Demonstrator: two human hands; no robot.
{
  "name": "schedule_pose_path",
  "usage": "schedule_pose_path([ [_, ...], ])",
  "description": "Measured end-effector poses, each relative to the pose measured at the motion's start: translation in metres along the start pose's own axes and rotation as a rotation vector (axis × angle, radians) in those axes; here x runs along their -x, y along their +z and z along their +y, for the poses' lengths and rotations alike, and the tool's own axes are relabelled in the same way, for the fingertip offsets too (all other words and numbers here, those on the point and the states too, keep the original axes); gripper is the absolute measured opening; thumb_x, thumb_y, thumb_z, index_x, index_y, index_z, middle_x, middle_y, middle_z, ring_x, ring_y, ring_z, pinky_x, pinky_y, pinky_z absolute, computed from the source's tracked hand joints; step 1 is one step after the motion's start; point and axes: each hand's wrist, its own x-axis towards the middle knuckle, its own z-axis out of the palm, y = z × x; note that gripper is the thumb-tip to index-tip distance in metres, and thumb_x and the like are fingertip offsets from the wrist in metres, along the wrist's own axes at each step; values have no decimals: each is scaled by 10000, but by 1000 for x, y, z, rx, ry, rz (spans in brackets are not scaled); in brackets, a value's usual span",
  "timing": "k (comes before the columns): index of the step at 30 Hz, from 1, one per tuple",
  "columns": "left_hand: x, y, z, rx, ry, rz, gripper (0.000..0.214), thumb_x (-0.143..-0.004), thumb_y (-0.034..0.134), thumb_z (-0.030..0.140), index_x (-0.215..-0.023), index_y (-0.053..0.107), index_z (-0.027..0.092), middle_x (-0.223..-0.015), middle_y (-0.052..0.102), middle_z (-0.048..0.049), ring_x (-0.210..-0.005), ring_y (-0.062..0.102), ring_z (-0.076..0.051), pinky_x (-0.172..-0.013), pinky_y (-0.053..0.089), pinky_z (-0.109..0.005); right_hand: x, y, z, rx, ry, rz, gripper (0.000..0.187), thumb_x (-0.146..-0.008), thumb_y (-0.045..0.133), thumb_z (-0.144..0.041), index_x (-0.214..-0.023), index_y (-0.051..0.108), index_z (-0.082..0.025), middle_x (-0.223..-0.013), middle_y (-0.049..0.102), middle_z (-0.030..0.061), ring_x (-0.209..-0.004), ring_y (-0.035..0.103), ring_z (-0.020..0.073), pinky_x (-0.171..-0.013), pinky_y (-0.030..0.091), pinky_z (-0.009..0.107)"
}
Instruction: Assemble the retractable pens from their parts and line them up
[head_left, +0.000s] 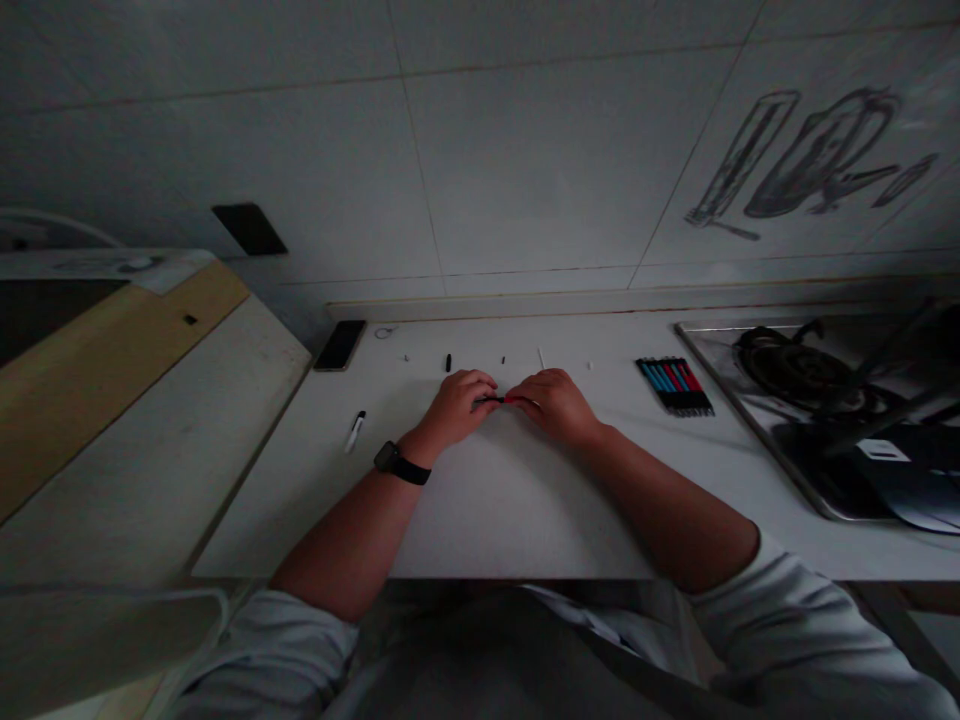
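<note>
Both my hands rest on the white countertop [495, 500] and meet over a thin pen [498, 400] with a black and a red part. My left hand [457, 405], with a black watch on its wrist, has its fingers curled round the pen's black end. My right hand [553, 402] pinches the red end. Most of the pen is hidden inside my fingers. Small loose pen parts lie just beyond my hands: a black cap [448, 362] and a thin white tube [541, 358].
A row of red and blue pens [674, 385] lies to the right. A white pen [355, 431] lies at the left, a dark phone [340, 345] at the back left. A gas stove [832, 410] fills the right side. A tiled wall stands behind.
</note>
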Motion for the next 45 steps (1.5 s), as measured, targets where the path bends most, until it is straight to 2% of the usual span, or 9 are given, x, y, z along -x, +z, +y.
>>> schedule_pose_path([
  [7, -1, -2, 3, -42, -11, 29, 55, -886, 760, 185, -918, 742, 226, -1069, 712, -66, -1038, 650, -245, -961, 510, -451, 1, 4, -2, -32, 39, 5, 237, -1020, 594, -333, -1062, 821, -279, -973, 820, 38, -886, 733, 217, -916, 460, 380],
  [12, -1, -5, 3, 2, -45, 127, 53, -901, 761, 223, -926, 716, 214, -1026, 696, -64, -1002, 649, -230, -940, 522, -427, 1, -6, 0, -94, 188, 152, 194, -937, 724, -379, -1086, 780, -269, -1024, 802, 58, -997, 726, 259, -1146, 350, 543],
  [15, -1, -9, 5, 40, -81, 279, 84, -918, 748, 245, -918, 674, 206, -995, 675, -59, -987, 645, -217, -921, 530, -408, -2, -11, 9, -397, 412, 334, 363, -861, 789, -466, -1147, 725, -251, -1046, 778, 77, -991, 726, 260, -1037, 485, 512],
  [18, -1, -10, 9, 94, -92, 361, 120, -919, 745, 250, -899, 633, 210, -1004, 667, -59, -1003, 647, -213, -925, 539, -405, -7, -9, 10, -845, 552, 391, 392, -801, 816, -536, -1040, 698, -249, -976, 764, 55, -910, 722, 222, -895, 573, 419],
  [25, 0, 5, 20, 169, -22, 271, 179, -892, 761, 230, -875, 584, 213, -1048, 664, -70, -1033, 650, -217, -924, 542, -403, -11, 13, -18, -1247, 664, 423, 438, -723, 874, -531, -967, 649, -245, -916, 726, 13, -860, 706, 170, -899, 602, 394],
  [29, 0, 7, 27, 219, 12, 123, 234, -879, 799, 352, -936, 623, 210, -1144, 650, -103, -1122, 639, -245, -989, 532, -421, -10, 13, -17, -1256, 713, 486, 511, -753, 841, -526, -1113, 577, -275, -932, 728, 4, -838, 714, 168, -836, 627, 386],
  [32, 1, 4, 29, 254, 34, 7, 257, -978, 672, 431, -1117, 654, 215, -1197, 648, -115, -1182, 625, -247, -1050, 511, -431, -10, 3, -9, -1118, 659, 543, 590, -816, 774, -535, -1279, 483, -316, -935, 720, -13, -750, 689, 156, -703, 626, 340],
  [36, 2, 2, 23, 217, -12, -5, 293, -1043, 548, 451, -1180, 658, 217, -1181, 663, -110, -1166, 627, -244, -1057, 504, -436, -9, -9, 4, -972, 619, 578, 555, -846, 725, -549, -1270, 453, -317, -921, 699, -27, -674, 650, 138, -577, 576, 272],
  [45, 2, 3, 19, 148, -18, -32, 308, -1061, 511, 452, -1159, 673, 210, -1143, 682, -95, -1115, 642, -236, -1021, 512, -426, -10, -13, 11, -954, 574, 532, 510, -856, 723, -560, -1214, 483, -288, -835, 688, -32, -605, 625, 128, -544, 505, 259],
])
